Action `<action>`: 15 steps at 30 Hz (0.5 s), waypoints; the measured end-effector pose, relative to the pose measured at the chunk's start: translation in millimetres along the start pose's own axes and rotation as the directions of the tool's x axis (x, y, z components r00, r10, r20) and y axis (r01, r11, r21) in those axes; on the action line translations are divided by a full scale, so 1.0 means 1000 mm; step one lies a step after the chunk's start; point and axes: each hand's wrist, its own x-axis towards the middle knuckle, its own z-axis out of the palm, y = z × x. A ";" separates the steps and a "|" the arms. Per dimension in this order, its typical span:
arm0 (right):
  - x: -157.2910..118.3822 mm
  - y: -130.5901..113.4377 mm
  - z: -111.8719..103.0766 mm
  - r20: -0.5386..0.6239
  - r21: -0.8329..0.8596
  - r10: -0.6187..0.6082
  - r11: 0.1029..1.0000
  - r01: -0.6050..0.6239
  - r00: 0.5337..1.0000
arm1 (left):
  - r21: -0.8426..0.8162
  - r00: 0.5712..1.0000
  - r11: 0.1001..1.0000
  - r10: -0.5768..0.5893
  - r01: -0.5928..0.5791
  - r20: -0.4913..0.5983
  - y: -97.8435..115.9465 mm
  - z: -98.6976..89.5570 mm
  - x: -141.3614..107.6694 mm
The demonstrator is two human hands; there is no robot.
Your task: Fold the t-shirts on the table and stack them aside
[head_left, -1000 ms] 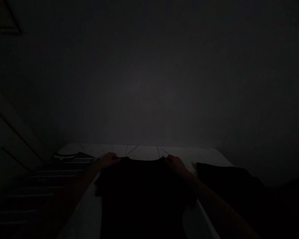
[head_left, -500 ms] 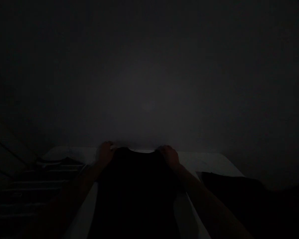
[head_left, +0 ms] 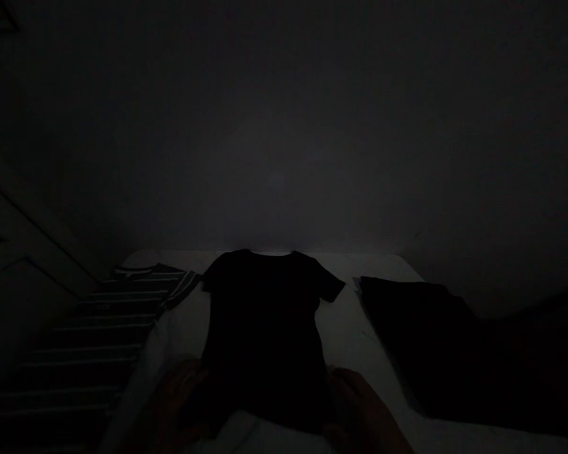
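Note:
A black short-sleeved T-shirt [head_left: 265, 315] lies spread on a white-covered surface, neckline toward the wall. Its lower edge is uneven, with pale cover showing below the middle. At the shirt's lower left side is my left hand [head_left: 180, 394], thumb apart from the fingers. My right hand [head_left: 357, 400] rests against the lower right side in a similar spread shape. Both hands are very dim, and their fingertips blend into the black fabric.
On the left lies a dark striped T-shirt [head_left: 108, 328] with pale stripes. Dark folded-looking cloth [head_left: 435, 353] lies to the right. The white-covered surface [head_left: 345, 340] meets a grey wall [head_left: 274, 139] at its far edge. The room is very dark.
Both hands have moved from the black shirt's shoulders down to its lower sides, nearer me. The sleeves now lie uncovered. The view has shifted, showing more of the surface and side garments.

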 end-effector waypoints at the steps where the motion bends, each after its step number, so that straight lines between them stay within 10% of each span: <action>1: -0.012 -0.002 0.007 -0.016 -0.012 0.024 1.000 -0.024 1.000 | 0.005 1.000 1.000 -0.005 0.005 -0.002 0.002 0.000 -0.011; 10: -0.012 -0.034 0.034 -0.195 -0.048 0.120 0.990 -0.132 0.973 | -0.128 0.981 0.987 -0.113 0.093 -0.159 0.025 0.002 -0.001; 15: -0.015 -0.044 0.030 -0.300 0.185 0.294 0.951 -0.247 0.907 | -0.323 0.876 0.887 -0.416 0.331 -0.245 0.024 -0.007 0.006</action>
